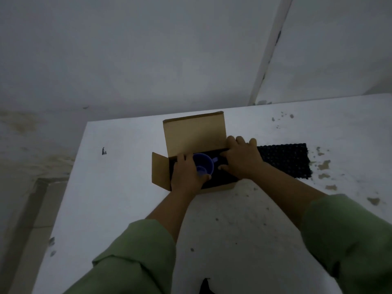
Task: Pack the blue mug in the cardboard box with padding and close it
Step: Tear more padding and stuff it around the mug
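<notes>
Two green sleeves [135,257] enter from the bottom of the frame, forearms reaching up over a white table [110,187] with chipped, stained patches. At centre frame the left hand [186,174] curls around the blue mug [203,166], which sits rim up inside the open cardboard box [160,170] on dark lining. The right hand [241,160] lies spread, fingers flat on black padding [286,161] that runs from the box out toward the right. Behind them the lid flap [195,132] stands upright against a pale wall [148,49]
</notes>
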